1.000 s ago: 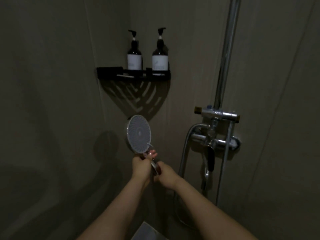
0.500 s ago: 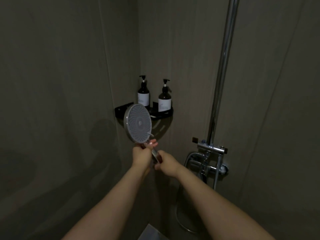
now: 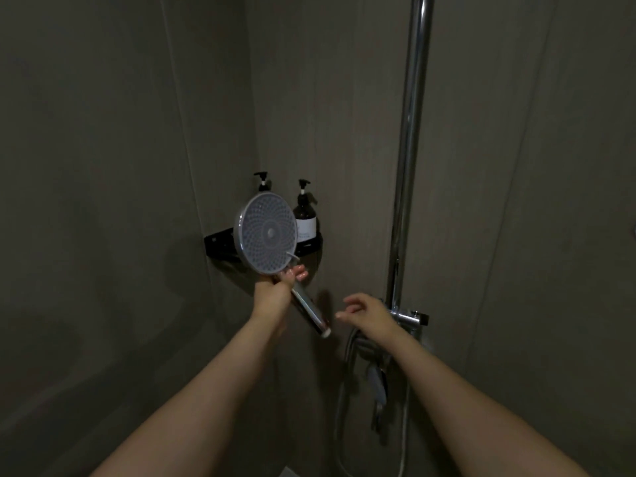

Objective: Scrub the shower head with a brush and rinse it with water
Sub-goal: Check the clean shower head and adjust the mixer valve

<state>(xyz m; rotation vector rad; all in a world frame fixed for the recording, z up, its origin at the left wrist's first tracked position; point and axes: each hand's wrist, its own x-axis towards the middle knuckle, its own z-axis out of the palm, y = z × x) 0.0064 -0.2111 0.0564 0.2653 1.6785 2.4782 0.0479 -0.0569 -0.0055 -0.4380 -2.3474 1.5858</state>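
Observation:
The round grey shower head [image 3: 265, 233] faces me, its nozzle face upright in front of the corner shelf. My left hand [image 3: 275, 290] grips the top of its chrome handle [image 3: 309, 313], whose free end points down to the right. My right hand [image 3: 370, 313] hovers to the right of the handle end, fingers apart and holding nothing, just in front of the chrome mixer bracket [image 3: 411, 318]. No brush is visible.
A black corner shelf [image 3: 220, 241] carries two dark pump bottles [image 3: 305, 215], one mostly hidden behind the shower head. A chrome riser pipe [image 3: 409, 149] runs up the right wall. The hose [image 3: 346, 390] and tap lever [image 3: 377, 390] hang below the mixer.
My right hand has let go of the handle and moved right toward the mixer. The left hand keeps the shower head raised. The view has tilted upward.

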